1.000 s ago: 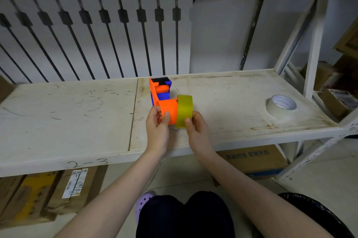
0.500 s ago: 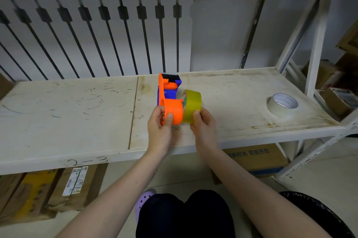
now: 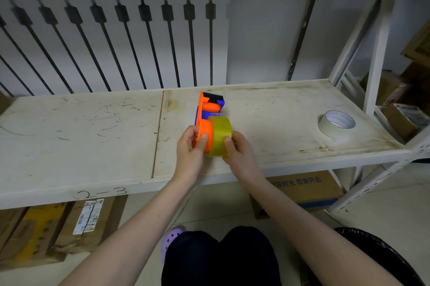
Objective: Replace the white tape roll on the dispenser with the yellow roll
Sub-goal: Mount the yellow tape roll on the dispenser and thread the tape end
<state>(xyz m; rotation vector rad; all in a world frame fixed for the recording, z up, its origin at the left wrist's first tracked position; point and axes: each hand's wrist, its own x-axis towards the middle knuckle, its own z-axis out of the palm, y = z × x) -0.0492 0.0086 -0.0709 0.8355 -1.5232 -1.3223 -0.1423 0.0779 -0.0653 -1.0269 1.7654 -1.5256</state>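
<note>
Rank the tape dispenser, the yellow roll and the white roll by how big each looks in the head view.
1. Orange and blue tape dispenser, clearly the largest.
2. Yellow tape roll and white tape roll look about alike; the yellow one is held nearer the camera and partly covered by the right hand, so no ranking.

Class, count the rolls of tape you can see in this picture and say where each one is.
2. The yellow roll is at the dispenser, held by the right hand. The white roll lies flat at the shelf's right end. None seems hidden.
</note>
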